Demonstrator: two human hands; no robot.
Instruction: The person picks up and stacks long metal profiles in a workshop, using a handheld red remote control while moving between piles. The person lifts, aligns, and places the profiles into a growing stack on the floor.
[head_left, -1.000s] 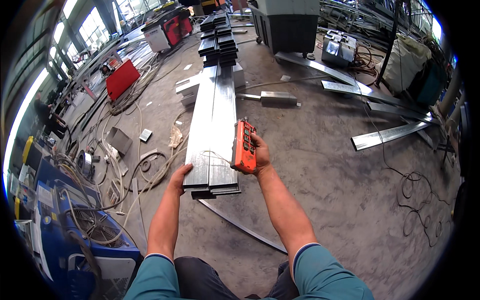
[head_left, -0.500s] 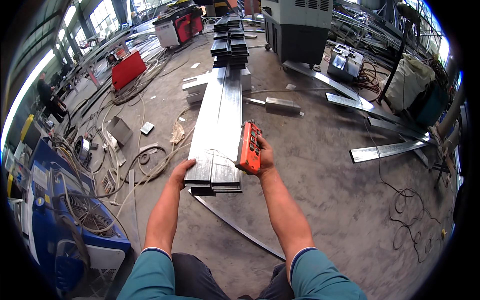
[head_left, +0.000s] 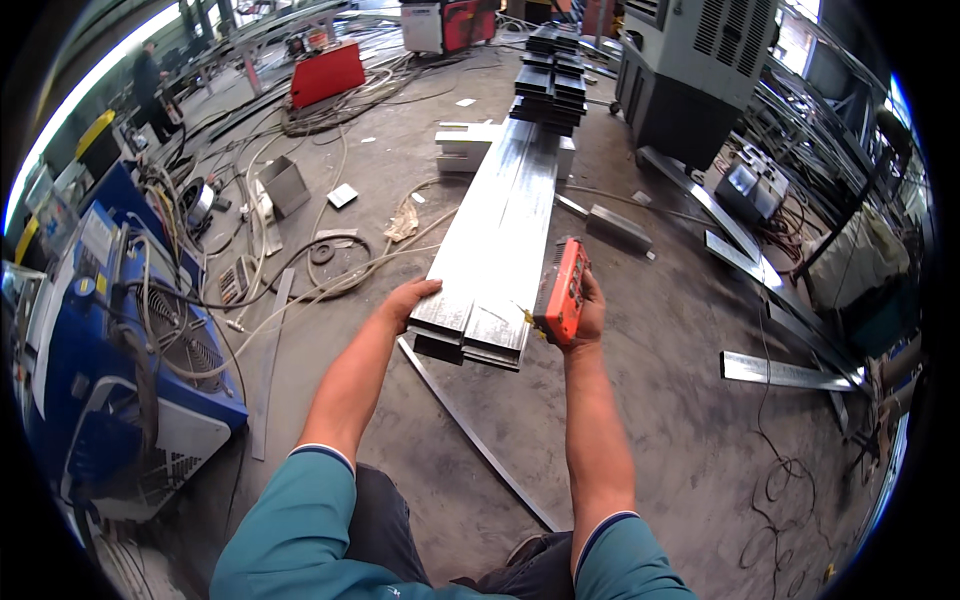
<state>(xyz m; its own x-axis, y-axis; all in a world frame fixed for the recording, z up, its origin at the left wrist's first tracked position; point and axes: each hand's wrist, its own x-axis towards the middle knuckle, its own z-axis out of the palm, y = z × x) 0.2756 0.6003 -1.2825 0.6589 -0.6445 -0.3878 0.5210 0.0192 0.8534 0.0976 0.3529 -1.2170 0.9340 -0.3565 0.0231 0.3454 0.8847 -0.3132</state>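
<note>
Long shiny metal box profiles (head_left: 500, 225) lie side by side and stacked, their open ends pointing at me. My left hand (head_left: 408, 302) grips the left edge close to the near end, fingertips on the top face. In my right hand (head_left: 590, 318) is an orange-red handheld remote control (head_left: 568, 290) with dark buttons, held upright just off the profiles' right edge. Part of its button face shows, turned toward the right. A thin yellowish strand (head_left: 528, 316) hangs by the remote's lower left side. The fingers behind the remote are partly hidden.
Shorter dark profiles (head_left: 550, 85) are piled across the far end. Pale blocks (head_left: 465, 150) sit beneath the profiles. A blue machine (head_left: 150, 330) and tangled hoses (head_left: 330, 285) lie left, a grey wheeled unit (head_left: 690, 90) far right. A person (head_left: 150, 90) stands far left.
The view has swung left, so the surroundings sit farther right. The remote has turned, showing less of its button face. My left hand still grips the profiles' edge.
</note>
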